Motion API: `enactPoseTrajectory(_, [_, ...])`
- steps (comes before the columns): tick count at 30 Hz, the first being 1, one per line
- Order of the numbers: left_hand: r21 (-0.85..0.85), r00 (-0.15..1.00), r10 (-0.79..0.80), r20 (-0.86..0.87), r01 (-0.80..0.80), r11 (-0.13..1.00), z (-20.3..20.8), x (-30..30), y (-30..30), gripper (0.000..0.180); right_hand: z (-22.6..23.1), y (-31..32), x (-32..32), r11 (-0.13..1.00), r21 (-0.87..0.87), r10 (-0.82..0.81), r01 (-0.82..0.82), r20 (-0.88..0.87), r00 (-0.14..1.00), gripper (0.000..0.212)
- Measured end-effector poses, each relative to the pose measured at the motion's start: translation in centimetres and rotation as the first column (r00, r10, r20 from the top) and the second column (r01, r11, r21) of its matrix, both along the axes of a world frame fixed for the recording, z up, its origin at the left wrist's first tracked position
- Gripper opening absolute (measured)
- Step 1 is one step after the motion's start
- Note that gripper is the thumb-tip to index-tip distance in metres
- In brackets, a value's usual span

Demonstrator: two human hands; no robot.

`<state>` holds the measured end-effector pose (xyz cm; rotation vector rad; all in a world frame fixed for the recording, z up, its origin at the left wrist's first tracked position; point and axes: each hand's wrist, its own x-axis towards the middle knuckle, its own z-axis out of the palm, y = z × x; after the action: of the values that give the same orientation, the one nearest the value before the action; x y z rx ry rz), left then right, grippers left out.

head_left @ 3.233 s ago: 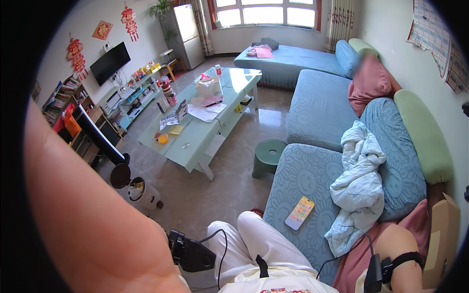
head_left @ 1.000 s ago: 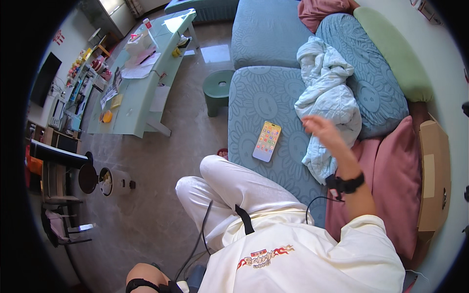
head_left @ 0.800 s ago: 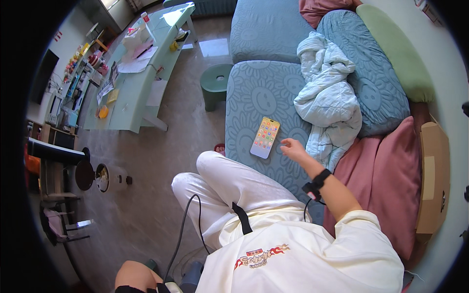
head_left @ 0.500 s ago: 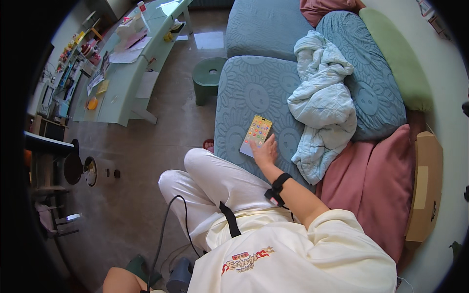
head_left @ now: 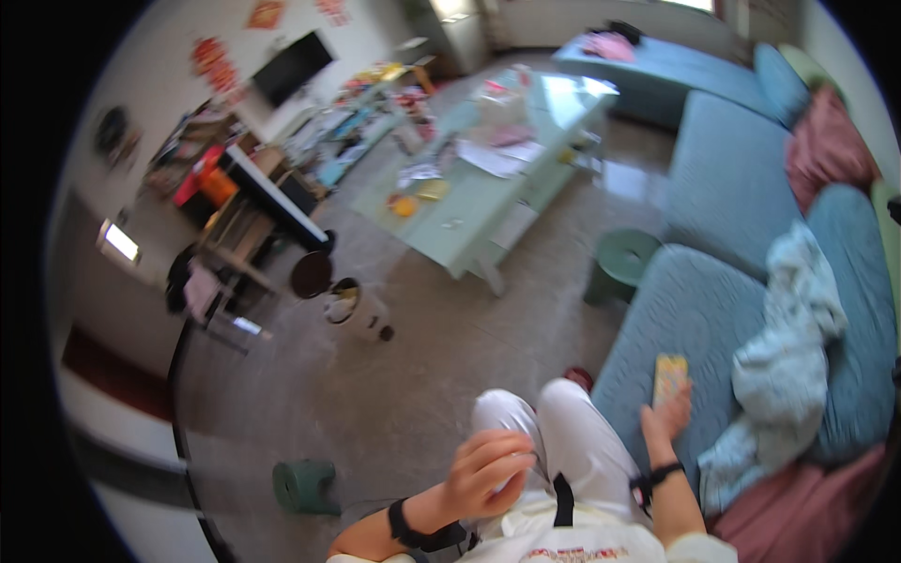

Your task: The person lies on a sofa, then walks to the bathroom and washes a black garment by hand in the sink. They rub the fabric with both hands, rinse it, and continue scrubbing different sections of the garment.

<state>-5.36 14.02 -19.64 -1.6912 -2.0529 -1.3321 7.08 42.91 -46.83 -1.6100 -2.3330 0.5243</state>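
A smartphone (head_left: 670, 372) with a lit, yellowish screen is over the blue sofa seat at my right side. My right hand (head_left: 664, 413) is closed around its lower end; whether the phone is lifted off the cushion I cannot tell. In front of my lap, my left hand (head_left: 490, 472) is raised with its fingers curled in. Anything inside those fingers is hidden by the curl and the blur. Both wrists carry black straps. My legs in white trousers (head_left: 593, 427) are side by side against the seat's edge.
A crumpled pale blue quilt (head_left: 784, 333) lies right of the phone, by a pink cushion (head_left: 798, 502). Green stools (head_left: 627, 253) stand on the floor. Ahead is a glass table (head_left: 441, 225) with papers; an open-lidded bin (head_left: 361, 314) stands left of it.
The view has swung left and up, showing more of the room. My left hand has come up before my lap. My right hand, earlier touching the phone's screen, now grips its lower end.
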Motion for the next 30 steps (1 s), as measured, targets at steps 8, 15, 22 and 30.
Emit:
enactPoseTrajectory(8, [-0.674, 0.976, 0.165, -0.143, -0.218, 0.706, -21.3, -3.2, -2.9, 0.050, -3.1, 4.5, 2.6, 0.978, 0.049, 0.196, -0.202, 0.101, 0.975, 0.107])
enactPoseTrajectory(15, [-0.480, 0.963, 0.143, 0.230, -0.016, 0.877, -26.8, -8.6, -2.9, 0.053, 0.3, 4.7, -1.1, 0.986, -0.145, 0.147, -0.081, 0.535, 0.832, 0.113])
enactPoseTrajectory(22, [-0.663, 0.743, 0.357, 0.567, 0.154, 0.733, -17.9, -10.1, -4.0, 0.039, 8.2, 4.8, -9.8, 0.859, -0.506, 0.424, -0.080, 0.614, 0.665, 0.120])
enactPoseTrajectory(30, [-0.647, 0.099, 0.665, 0.741, -0.164, 0.745, -8.5, -13.1, -7.7, 0.028, 21.7, 0.3, -25.6, 0.622, -0.698, 0.736, -0.354, 0.367, 0.569, 0.113])
